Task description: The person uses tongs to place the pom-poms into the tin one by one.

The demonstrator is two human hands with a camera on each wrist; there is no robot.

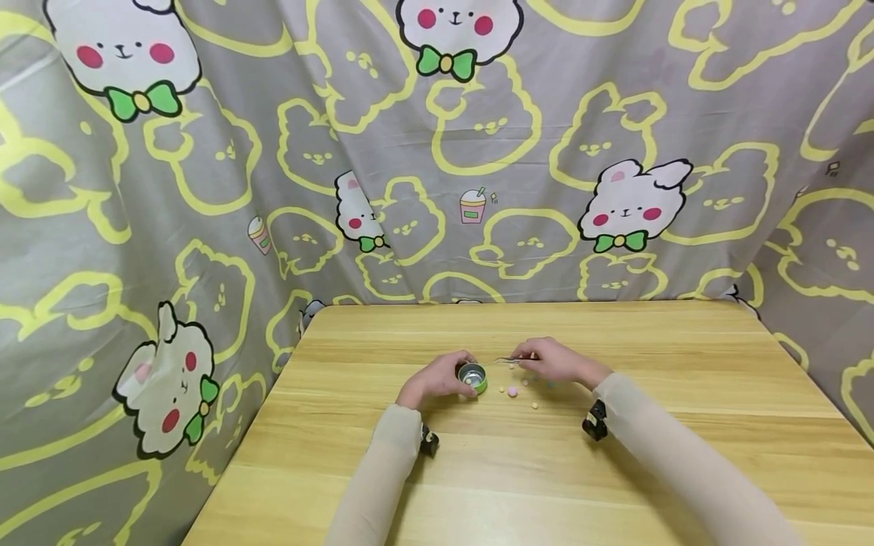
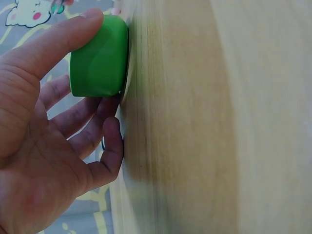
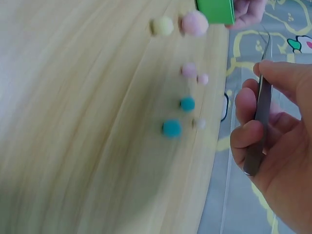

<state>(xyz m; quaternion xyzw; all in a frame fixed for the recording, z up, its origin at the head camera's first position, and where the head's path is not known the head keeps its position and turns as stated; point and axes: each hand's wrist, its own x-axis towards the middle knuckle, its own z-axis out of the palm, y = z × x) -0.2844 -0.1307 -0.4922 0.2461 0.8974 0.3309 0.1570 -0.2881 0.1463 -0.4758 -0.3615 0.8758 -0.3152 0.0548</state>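
Observation:
In the head view my left hand (image 1: 442, 377) holds a small round tin (image 1: 482, 387), green outside and silvery inside, its open top facing up. Thumb and fingers grip the tin's green wall (image 2: 97, 61) in the left wrist view. A little to the right, my right hand (image 1: 554, 359) pinches dark metal tweezers (image 3: 263, 100), which point left toward the tin. I see nothing clearly held between their thin tips. Small fuzzy pom-poms lie below: a pink one (image 1: 513, 392), a yellow one (image 3: 163, 26) and a blue one (image 3: 171, 128), among others.
The pom-poms lie loose on a wood-grain table (image 1: 519, 478). Behind and beside it hangs a grey curtain (image 1: 410, 250) with cartoon animals. Black wrist bands with cameras (image 1: 595, 422) sit over the light sleeves.

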